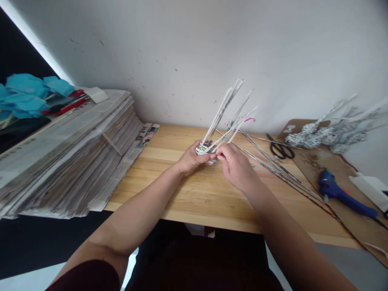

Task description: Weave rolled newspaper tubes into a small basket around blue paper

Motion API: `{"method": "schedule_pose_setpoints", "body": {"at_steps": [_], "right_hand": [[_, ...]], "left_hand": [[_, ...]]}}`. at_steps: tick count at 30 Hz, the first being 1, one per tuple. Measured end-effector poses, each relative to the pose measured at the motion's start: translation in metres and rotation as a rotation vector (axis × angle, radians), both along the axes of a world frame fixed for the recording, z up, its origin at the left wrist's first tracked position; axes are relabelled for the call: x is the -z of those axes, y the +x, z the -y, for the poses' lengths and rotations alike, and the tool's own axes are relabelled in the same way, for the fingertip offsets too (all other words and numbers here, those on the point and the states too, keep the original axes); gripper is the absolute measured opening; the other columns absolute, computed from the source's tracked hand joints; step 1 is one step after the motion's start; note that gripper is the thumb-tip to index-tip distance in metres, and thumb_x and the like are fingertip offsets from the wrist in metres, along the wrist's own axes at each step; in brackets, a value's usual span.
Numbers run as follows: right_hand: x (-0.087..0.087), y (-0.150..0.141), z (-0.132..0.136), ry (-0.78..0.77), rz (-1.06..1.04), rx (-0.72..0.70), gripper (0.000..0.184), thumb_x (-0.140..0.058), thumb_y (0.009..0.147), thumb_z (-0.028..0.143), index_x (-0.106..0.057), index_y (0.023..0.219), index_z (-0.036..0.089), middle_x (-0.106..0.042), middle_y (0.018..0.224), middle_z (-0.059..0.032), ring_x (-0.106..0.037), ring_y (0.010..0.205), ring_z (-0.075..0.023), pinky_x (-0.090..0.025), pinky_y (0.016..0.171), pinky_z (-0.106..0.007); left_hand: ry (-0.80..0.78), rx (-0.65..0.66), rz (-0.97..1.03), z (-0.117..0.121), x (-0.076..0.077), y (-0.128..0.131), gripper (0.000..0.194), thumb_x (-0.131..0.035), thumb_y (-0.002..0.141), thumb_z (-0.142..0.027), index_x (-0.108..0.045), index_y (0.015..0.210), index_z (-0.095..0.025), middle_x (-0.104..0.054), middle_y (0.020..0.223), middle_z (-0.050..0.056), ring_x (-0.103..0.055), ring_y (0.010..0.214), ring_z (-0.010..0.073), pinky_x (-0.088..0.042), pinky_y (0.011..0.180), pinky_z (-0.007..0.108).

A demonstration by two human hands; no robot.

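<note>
My left hand is wrapped round the side of a small woven basket made of rolled newspaper, its thumb along the near edge. Several long paper sticks rise from the basket and lean up to the right. At the basket's right side, my right hand is closed, thumb and forefinger pinched together against the weave. The tips of those fingers seem to hold a paper strip of the basket, mostly hidden by the hand.
Loose paper sticks lie right of the hands, near black scissors. A blue glue gun rests on cardboard at the right, with woven paper pieces behind. A tall newspaper stack stands left. The wall bounds the back.
</note>
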State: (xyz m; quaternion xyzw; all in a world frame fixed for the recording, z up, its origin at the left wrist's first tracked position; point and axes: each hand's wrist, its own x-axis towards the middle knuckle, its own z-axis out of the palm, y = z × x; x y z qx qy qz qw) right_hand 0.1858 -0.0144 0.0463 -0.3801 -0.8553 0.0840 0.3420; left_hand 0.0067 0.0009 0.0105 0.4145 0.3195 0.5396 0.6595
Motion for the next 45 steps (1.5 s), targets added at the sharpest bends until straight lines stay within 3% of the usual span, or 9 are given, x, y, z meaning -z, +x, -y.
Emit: {"method": "schedule_pose_setpoints", "body": {"at_steps": [6,12,19,25,31,40,45], "right_hand": [[0.001,0.004,0.003,0.066,-0.07,-0.033,0.013,-0.049,0.097,0.013,-0.059,0.093,0.022,-0.064,0.09,-0.0055,-0.06,0.08,-0.0195,-0.046,0.073,-0.032],[0.007,0.015,0.003,0.047,-0.27,0.137,0.009,-0.058,0.095,0.023,-0.068,0.094,0.023,-0.069,0.086,-0.0038,-0.062,0.071,-0.0172,-0.049,0.067,-0.031],[0.012,0.014,-0.003,0.146,-0.168,0.16,0.005,-0.063,0.093,0.023,-0.068,0.092,0.024,-0.076,0.093,-0.0054,-0.065,0.094,-0.0257,-0.048,0.09,-0.043],[0.02,0.013,-0.006,-0.008,-0.246,0.094,0.007,-0.064,0.092,0.019,-0.066,0.097,0.022,-0.073,0.093,-0.0048,-0.068,0.086,-0.0207,-0.052,0.081,-0.035],[0.021,0.013,-0.007,0.136,-0.049,0.157,0.017,-0.05,0.098,0.017,-0.064,0.09,0.021,-0.069,0.089,-0.0096,-0.062,0.09,-0.0261,-0.049,0.084,-0.039],[0.018,0.011,-0.001,0.059,-0.157,0.181,0.01,-0.059,0.095,0.02,-0.069,0.095,0.024,-0.074,0.092,-0.0059,-0.069,0.086,-0.0221,-0.052,0.08,-0.036],[0.028,0.009,-0.009,-0.107,-0.303,0.194,0.007,-0.067,0.089,0.026,-0.072,0.092,0.023,-0.076,0.086,-0.0039,-0.069,0.073,-0.0192,-0.053,0.069,-0.032]], "left_hand": [[-0.05,-0.012,0.025,0.003,-0.007,0.0,0.07,-0.096,0.059,-0.036,-0.06,0.115,-0.017,-0.07,0.103,0.005,-0.067,0.082,0.0155,-0.056,0.07,0.029],[-0.094,-0.05,0.045,0.002,-0.011,-0.005,0.067,-0.095,0.061,-0.037,-0.062,0.116,-0.018,-0.071,0.115,0.009,-0.069,0.086,0.0181,-0.06,0.067,0.03],[-0.115,0.01,0.041,0.003,-0.009,-0.008,0.063,-0.094,0.063,-0.036,-0.065,0.115,-0.017,-0.073,0.11,0.01,-0.072,0.089,0.0214,-0.062,0.064,0.029],[-0.099,-0.027,0.016,0.004,-0.009,-0.006,0.061,-0.094,0.063,-0.036,-0.064,0.113,-0.017,-0.072,0.109,0.008,-0.071,0.085,0.0194,-0.061,0.064,0.029],[-0.075,-0.088,-0.004,0.005,-0.01,-0.002,0.064,-0.096,0.058,-0.036,-0.062,0.11,-0.017,-0.072,0.104,0.006,-0.069,0.082,0.0172,-0.058,0.068,0.029],[-0.033,-0.192,-0.038,0.0,-0.006,-0.002,0.067,-0.095,0.058,-0.038,-0.061,0.111,-0.017,-0.072,0.106,0.006,-0.069,0.085,0.0164,-0.057,0.079,0.032],[-0.026,-0.202,-0.038,0.0,-0.006,-0.002,0.064,-0.094,0.058,-0.04,-0.061,0.108,-0.017,-0.071,0.106,0.006,-0.069,0.086,0.0177,-0.056,0.075,0.031]]}}
